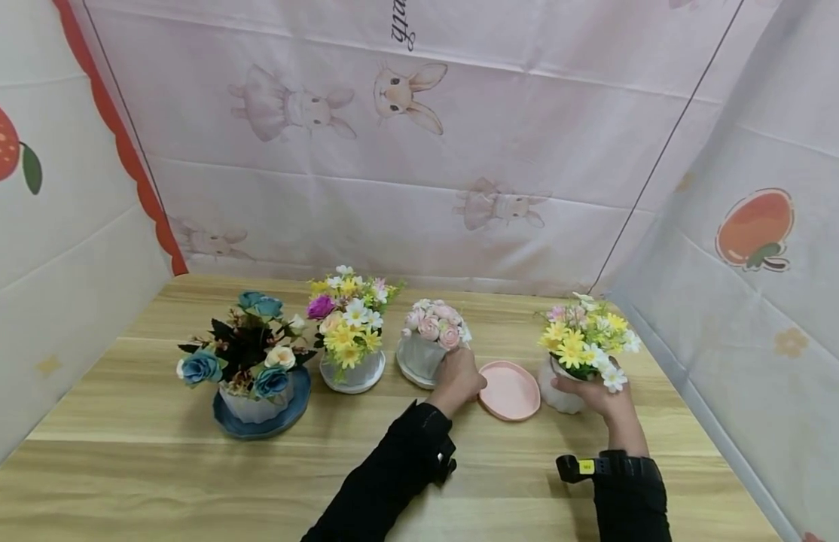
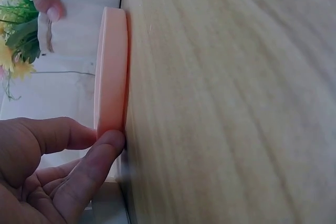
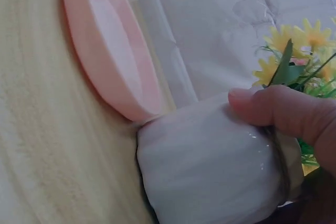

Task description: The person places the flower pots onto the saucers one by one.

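Note:
My left hand (image 1: 456, 382) pinches the near left rim of a round pink saucer (image 1: 511, 391) between thumb and fingertips. In the left wrist view that saucer (image 2: 112, 72) lies low along the wooden table. To its right, my right hand (image 1: 604, 399) grips a white flower pot (image 1: 558, 388) with yellow, white and pink artificial flowers (image 1: 585, 339). The right wrist view shows the thumb (image 3: 268, 106) over the upper side of the white pot (image 3: 210, 166), whose base is close to the saucer's edge.
Left of the saucer stands a pot of pale pink roses (image 1: 436, 324) on a whitish saucer. Further left are a pot of mixed flowers (image 1: 352, 320) on a white saucer and a pot with blue roses (image 1: 260, 376) on a blue saucer (image 1: 294, 414). Printed cloth (image 1: 392, 233) walls the table (image 1: 155, 467).

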The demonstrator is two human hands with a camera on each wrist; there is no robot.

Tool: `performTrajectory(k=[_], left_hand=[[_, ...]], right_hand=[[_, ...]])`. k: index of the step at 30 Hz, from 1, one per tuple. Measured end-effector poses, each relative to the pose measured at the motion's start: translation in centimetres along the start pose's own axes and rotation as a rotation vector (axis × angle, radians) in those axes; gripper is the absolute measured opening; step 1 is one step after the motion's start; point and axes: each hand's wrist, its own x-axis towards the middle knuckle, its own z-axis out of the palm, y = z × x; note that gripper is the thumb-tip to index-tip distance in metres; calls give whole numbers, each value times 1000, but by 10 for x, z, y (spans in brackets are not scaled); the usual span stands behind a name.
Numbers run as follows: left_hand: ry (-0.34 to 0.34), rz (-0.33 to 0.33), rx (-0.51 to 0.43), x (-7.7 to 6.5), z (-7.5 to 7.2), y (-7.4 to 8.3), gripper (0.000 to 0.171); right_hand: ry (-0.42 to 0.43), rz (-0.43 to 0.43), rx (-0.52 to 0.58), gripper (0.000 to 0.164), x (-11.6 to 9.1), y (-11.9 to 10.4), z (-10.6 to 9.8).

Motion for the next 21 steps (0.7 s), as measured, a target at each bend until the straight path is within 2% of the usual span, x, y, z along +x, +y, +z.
performTrajectory(k=[4, 9, 15, 21], left_hand=[[-6, 3, -17, -1, -1, 1, 27], [-9, -2, -23, 0, -2, 1, 27], [-10, -11, -37, -1, -2, 2, 26], [-20, -17, -47, -3, -1, 1, 26]], right_hand=[[69, -21, 41, 109, -1, -3, -4], [134, -132, 114, 112, 0, -7, -6], [125, -124, 111, 110, -1, -9, -6], [78, -137, 143, 110, -5, -16, -1]])
